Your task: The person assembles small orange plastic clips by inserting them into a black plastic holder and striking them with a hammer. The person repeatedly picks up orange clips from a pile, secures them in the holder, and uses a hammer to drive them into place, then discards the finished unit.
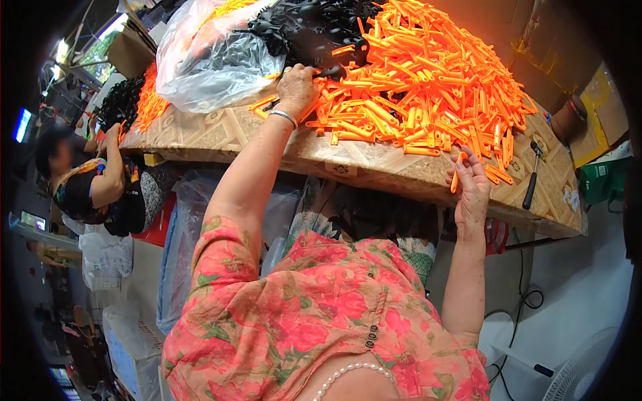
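Orange piece (455, 177) pinched in your right hand (473, 184), grip lightly, and guide your left hand (296, 89), its hold unclear, gently around the black parts (314, 25) beyond its fingers.

Bright light saturates the orange pile (428, 87) — shadow beneath the table (554, 194) — edges bowed.

Grey floor (144, 277) shows beside the parquet-patterned table (204, 135).
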The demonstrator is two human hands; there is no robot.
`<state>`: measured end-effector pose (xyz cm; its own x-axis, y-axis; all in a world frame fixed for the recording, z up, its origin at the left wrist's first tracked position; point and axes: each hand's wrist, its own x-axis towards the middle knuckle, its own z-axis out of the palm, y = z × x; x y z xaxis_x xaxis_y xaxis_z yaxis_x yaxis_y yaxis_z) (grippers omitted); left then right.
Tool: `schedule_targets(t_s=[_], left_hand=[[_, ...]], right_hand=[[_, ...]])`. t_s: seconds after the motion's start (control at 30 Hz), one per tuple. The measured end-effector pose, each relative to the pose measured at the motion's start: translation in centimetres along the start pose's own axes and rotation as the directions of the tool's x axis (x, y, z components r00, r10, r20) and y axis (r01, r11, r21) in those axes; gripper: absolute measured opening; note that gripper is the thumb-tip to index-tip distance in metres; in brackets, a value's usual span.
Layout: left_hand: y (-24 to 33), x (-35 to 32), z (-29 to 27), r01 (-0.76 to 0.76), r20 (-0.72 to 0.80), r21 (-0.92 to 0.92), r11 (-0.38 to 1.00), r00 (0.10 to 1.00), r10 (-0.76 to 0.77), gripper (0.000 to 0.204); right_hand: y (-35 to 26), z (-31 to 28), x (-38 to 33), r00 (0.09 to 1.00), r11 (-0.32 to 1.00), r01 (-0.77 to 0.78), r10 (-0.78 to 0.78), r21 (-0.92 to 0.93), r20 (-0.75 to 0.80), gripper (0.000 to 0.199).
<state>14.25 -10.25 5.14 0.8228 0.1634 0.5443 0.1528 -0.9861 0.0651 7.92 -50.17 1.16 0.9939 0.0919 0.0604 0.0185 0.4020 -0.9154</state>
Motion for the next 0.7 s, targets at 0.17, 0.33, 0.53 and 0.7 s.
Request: schedule_targets(t_s=[0.17,0.33,0.53,0.7], left_hand=[[-2.2,0.9,1.7,0.081,-0.253,-0.261,0.962,0.956,-0.149,0.009],[-2.9,1.8,0.2,0.082,-0.09,-0.947,0.311,0.86,-0.502,0.026],[2.8,-4.2,-5.5,0.189,0.278,-0.857,-0.479,0.953,-0.122,0.025],[9.2,-11.2,-6.2,0.363,0.376,-0.656,-0.661,0.917,0.131,0.026]], right_hand=[[0.2,-0.2,-0.1,1.0,0.999,0.016,-0.015,0.051,-0.011,0.044],[-0.2,0.9,-0.6,0.998,0.993,-0.064,0.062,0.097,0.025,0.047],[-0.5,3.5,-2.1,0.99,0.989,-0.119,0.112,0.083,0.084,0.043],[-0.4,4.5,-3.6,0.953,0.979,-0.195,0.173,0.064,0.25,0.033]])
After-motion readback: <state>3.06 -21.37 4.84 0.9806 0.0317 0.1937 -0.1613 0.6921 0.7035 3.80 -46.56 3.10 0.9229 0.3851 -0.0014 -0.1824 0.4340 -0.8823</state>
